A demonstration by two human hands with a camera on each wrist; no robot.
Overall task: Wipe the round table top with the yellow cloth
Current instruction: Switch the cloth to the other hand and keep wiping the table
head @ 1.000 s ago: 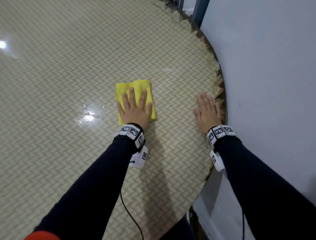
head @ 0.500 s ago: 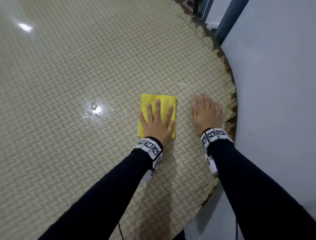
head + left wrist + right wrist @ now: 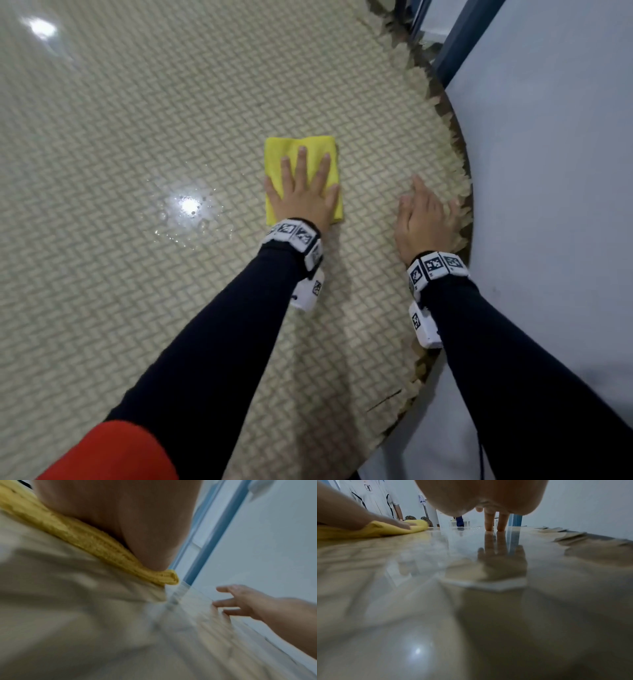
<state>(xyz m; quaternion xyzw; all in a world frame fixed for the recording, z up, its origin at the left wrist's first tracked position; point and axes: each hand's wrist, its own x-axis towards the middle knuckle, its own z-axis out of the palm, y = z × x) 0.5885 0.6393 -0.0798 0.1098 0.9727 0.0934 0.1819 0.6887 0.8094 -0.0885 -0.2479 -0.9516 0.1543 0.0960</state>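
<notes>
glossy woven-pattern table top (image 3: 137,308), grey floor (image 3: 565,171)

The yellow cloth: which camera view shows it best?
The head view: the whole folded yellow cloth lies flat under the left hand. The left wrist view shows only its blurred folded edge; the right wrist view shows it low, from the side.

1. Round worktop (image 3: 137,308): glossy, with a beige herringbone weave pattern and a frayed rim at the right.
2. Yellow cloth (image 3: 294,147): folded, laid flat on the worktop near the right rim.
3. Water droplets (image 3: 188,212): scattered left of the cloth, under a light reflection.
</notes>
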